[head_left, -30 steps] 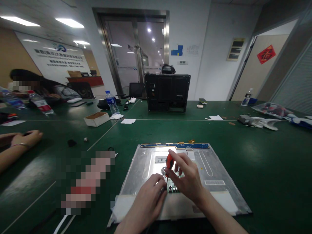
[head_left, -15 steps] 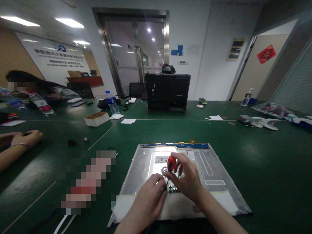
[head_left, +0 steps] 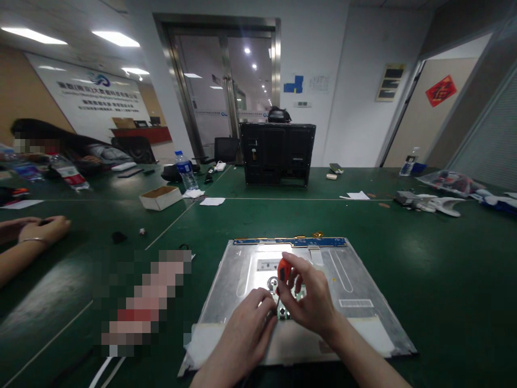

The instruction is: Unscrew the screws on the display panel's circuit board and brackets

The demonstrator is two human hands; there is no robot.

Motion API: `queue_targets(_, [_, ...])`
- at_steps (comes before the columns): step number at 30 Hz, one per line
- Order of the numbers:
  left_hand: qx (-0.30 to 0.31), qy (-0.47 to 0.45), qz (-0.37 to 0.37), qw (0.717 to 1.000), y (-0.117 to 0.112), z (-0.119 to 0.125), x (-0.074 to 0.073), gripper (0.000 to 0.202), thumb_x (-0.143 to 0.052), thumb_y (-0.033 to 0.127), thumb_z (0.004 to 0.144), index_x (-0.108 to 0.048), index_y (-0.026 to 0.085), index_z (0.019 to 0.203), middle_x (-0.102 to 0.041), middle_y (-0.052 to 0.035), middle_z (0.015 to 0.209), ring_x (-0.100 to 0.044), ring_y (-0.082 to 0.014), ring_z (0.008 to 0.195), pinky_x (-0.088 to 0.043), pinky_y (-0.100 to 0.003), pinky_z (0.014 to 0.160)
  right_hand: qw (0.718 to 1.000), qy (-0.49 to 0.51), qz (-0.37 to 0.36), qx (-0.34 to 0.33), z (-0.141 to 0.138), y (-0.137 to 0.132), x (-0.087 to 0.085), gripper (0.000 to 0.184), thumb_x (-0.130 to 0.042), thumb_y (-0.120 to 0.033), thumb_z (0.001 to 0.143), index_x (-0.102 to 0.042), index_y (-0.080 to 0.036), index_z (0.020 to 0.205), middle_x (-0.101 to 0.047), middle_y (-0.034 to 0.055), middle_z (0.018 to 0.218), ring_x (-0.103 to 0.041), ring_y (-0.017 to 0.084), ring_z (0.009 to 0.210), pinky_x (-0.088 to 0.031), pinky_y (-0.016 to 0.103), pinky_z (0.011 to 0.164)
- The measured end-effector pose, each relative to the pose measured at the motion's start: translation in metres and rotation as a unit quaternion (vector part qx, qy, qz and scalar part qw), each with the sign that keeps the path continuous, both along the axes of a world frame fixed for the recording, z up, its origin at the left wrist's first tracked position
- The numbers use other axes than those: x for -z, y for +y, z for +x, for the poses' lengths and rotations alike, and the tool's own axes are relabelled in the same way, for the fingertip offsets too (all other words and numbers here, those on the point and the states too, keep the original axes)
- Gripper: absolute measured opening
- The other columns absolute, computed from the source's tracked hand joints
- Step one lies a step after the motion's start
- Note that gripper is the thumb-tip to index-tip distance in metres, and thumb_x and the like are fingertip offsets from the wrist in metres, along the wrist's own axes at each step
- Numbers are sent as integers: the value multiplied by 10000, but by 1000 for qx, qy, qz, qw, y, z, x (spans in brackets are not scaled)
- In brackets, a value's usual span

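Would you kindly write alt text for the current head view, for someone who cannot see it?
A right hand holds a red-handled screwdriver over a green circuit board on a flat metal panel, with the left hand close by. The panel lies on a green table; a black casing stands beyond it.

Smooth, satin-sheen metal panel (head_left: 299, 342) and a screwdriver handle (head_left: 284, 270), apparently plastic

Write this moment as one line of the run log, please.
right hand: grips red-handled screwdriver, nearly upright | left hand: at green circuit board, left side, hold unclear | under both: metal-backed display panel
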State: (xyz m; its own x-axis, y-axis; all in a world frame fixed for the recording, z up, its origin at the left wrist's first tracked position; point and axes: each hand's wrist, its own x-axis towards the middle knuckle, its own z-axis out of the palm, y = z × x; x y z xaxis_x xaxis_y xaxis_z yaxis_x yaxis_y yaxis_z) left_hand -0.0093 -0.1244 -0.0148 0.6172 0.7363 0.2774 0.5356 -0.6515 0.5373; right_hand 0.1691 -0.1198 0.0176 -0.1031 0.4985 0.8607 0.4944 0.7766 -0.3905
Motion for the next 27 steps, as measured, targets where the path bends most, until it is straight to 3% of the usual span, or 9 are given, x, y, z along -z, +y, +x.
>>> queue_targets(13, [-2, 7, -16, 1000, 0, 0, 0, 172, -448, 118, 910, -583, 204, 975, -596, -92, 1067, -604, -239, 954, -522, -370, 821, 1000, 12, 3, 10, 1, 3, 3, 368, -599, -229, 935, -461, -247, 1275, -577, 13, 886, -543, 100, 587, -464, 197, 461])
queue_targets(22, [-1, 9, -15, 1000, -1, 0, -2, 162, -454, 123, 904, -574, 195, 985, -605, -103, 1063, -609, -245, 952, -526, -380, 822, 1000, 1, -10, -11, 1, -1, 0, 524, -533, -131, 909, -425, -223, 1413, -619, 47, 947, -535, 105, 583, -483, 215, 475])
queue_targets(27, [-2, 8, -10, 1000, 0, 0, -3, 178, -467, 127, 894, -591, 198, 1001, -605, -102, 1074, -610, -242, 959, -530, -371, 829, 1000, 8, -10, 1, 2, 1, 3, 458, -596, -192, 901, -440, -212, 1331, -622, 28, 897, -547, 111, 580, -480, 221, 475])
